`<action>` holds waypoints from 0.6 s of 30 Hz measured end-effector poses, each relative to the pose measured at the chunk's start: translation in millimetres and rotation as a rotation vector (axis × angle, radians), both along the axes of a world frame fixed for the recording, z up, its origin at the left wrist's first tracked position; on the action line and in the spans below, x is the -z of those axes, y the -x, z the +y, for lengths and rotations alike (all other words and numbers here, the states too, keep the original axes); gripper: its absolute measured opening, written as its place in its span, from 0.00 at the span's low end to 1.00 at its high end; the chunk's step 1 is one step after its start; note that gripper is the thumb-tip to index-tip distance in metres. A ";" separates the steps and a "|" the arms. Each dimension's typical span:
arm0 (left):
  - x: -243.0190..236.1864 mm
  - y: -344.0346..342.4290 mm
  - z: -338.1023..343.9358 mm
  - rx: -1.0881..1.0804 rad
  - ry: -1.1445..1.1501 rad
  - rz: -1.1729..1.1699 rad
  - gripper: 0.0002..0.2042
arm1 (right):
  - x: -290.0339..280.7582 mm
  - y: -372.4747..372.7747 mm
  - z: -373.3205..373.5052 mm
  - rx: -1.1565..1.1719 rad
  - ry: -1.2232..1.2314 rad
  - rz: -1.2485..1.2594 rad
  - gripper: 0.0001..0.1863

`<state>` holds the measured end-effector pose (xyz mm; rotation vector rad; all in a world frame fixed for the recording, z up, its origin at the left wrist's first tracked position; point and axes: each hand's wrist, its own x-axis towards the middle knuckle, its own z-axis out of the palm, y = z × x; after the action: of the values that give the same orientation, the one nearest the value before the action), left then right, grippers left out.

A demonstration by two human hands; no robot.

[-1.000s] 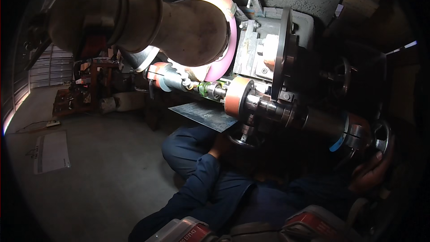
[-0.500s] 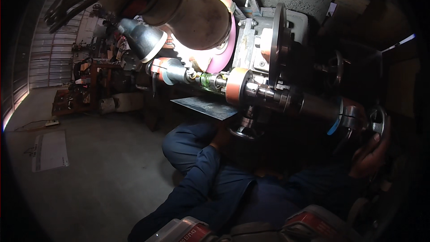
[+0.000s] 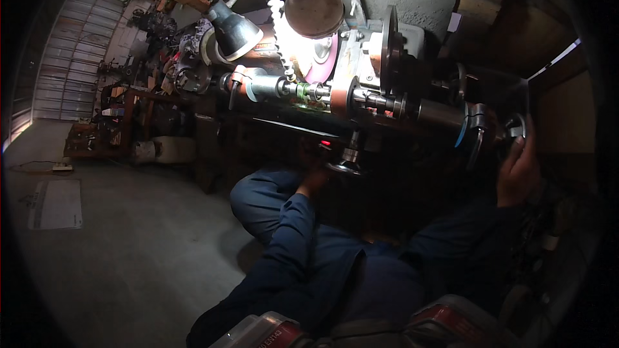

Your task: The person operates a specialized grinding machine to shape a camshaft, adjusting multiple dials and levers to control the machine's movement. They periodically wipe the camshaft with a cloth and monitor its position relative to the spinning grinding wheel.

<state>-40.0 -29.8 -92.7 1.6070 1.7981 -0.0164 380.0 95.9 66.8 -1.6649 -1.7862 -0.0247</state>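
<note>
So we've got our right hand [image 3: 519, 174] at the right end of the machine [image 3: 445, 118], fingers [image 3: 515, 150] curled around the rim of the small shiny handwheel [image 3: 517, 124]. Our left hand [image 3: 314, 181] is in shadow just beside the lower handwheel [image 3: 346, 167]; too dark to tell how open those fingers are or what they hold. Black lamp [image 3: 236, 33] sits left of the pink grinding wheel [image 3: 330, 58].

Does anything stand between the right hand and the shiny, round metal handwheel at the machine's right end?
Nothing visible does: the right hand touches the rim of the shiny, round metal handwheel, though its exact grip is too dark to tell.
</note>
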 end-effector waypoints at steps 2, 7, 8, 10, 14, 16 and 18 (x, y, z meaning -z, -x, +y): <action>-22.4 6.4 1.4 -0.061 -0.083 -0.070 0.16 | -9.1 -0.7 3.8 0.038 0.029 -0.015 0.19; -86.7 64.6 4.0 -0.561 -0.703 -0.307 0.14 | -28.0 -3.0 28.0 0.093 0.270 -0.133 0.18; -95.8 79.3 9.2 -0.662 -0.961 -0.386 0.13 | -33.3 -2.2 33.8 0.114 0.361 -0.206 0.18; -142.7 97.4 26.0 -0.661 -1.188 -0.290 0.11 | -34.5 -1.8 50.1 0.120 0.389 -0.192 0.17; -176.5 126.8 90.6 -0.432 -1.294 -0.053 0.11 | 7.1 -45.4 107.2 0.014 0.555 -0.377 0.15; -179.8 134.9 119.4 -0.224 -1.263 0.135 0.11 | 8.3 -48.0 113.9 -0.047 0.602 -0.455 0.13; -177.2 149.7 131.6 -0.082 -1.208 0.135 0.11 | -12.6 -25.6 111.3 -0.270 0.602 -0.891 0.11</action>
<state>-189.7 101.8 84.5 2.3100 2.0938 1.2277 405.6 207.1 79.5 -1.9620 -2.9029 -0.1375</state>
